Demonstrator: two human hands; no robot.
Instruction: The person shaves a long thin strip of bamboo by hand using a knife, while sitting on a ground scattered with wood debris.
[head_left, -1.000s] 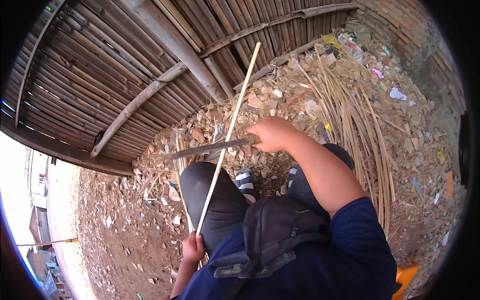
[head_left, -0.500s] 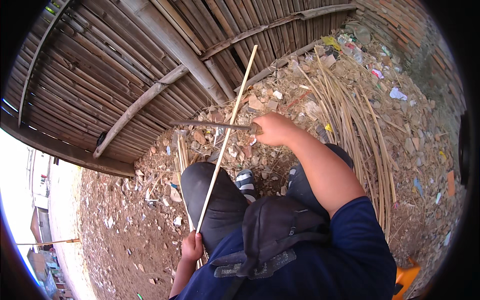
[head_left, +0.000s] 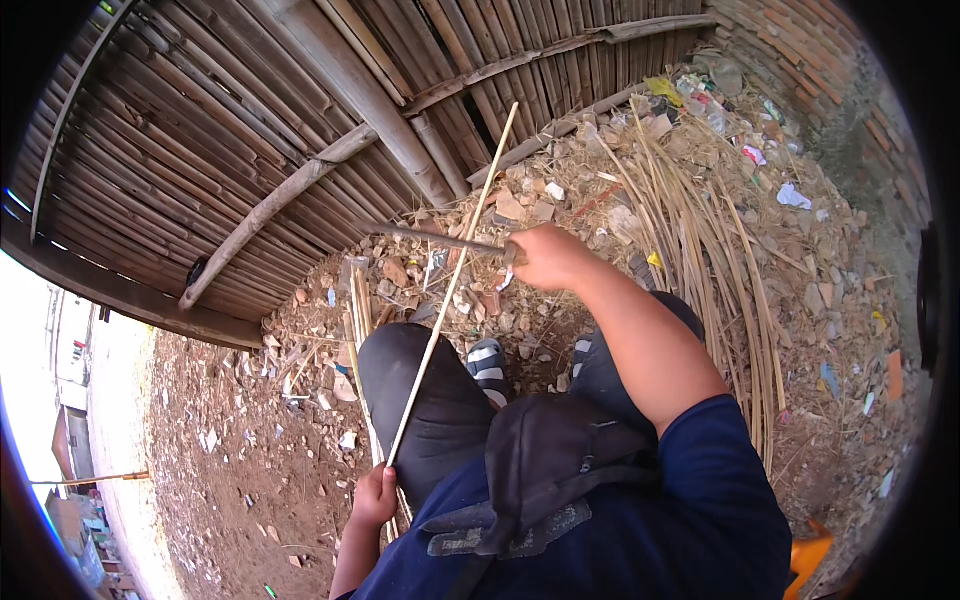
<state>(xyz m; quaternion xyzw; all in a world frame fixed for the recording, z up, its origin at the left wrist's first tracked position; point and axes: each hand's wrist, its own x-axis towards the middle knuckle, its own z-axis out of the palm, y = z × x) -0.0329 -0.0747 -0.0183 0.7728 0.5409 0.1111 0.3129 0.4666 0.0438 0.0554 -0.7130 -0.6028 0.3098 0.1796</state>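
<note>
My left hand (head_left: 375, 495), beside my left thigh, grips the lower end of a long, pale bamboo strip (head_left: 430, 352). The strip slants up and away over my knee, its far end in front of the bamboo wall. My right hand (head_left: 545, 257) is closed round the handle of a knife (head_left: 425, 236) with a long dark blade. The blade points left and crosses the strip above its middle; whether its edge is biting into the strip cannot be made out. More pale strips (head_left: 358, 310) stand beside my left leg, partly hidden by it.
A large bundle of bamboo strips (head_left: 690, 250) lies on the ground to my right. Broken brick, stones and litter cover the soil around my sandals (head_left: 488, 370). Ahead rises a bamboo-slat wall (head_left: 250, 130) with poles; a brick wall (head_left: 800, 50) stands far right. Something orange (head_left: 808, 560) shows at lower right.
The knife's blade has tilted, its tip now higher and further right. The strip's far end has dropped slightly. Both hands keep their hold.
</note>
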